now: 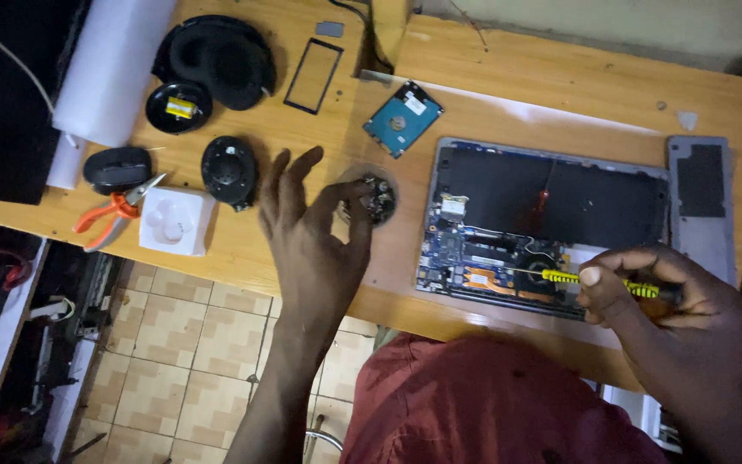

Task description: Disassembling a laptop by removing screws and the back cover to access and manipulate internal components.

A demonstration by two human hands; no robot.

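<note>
While the right hand [663,309] pinches a slim yellow-and-black screwdriver [599,282] between thumb and fingers, its shaft lies almost level across the scene, long axis running left to right, with the tip pointing left toward the cooling fan area of the opened grey laptop [551,228]. That laptop lies bottom up on the wooden workbench [560,94], its blue circuit board and copper heat pipe exposed at the near edge, directly left of the fingers holding the tool. One grey bottom cover panel [702,202] rests just right of it.

Further left, the left hand [311,228] has its fingers spread, with thumb and forefinger closing around the rim of a small round clear dish of screws [371,196]; whether they actually pinch it or only touch it I cannot tell. The dish sits between the two hands, nearer the left one, just left of the laptop.

Counted around them: one blue-green hard drive [403,118] on the far side of the dish, one black rectangular frame [313,76], one large black headphone ear cup [221,58], two smaller round black speaker parts [179,106] [229,170], one black computer mouse [118,167], one pair of orange-handled pliers [113,210], one white square box [175,222], and one white roll [113,64] at the far left.
</note>
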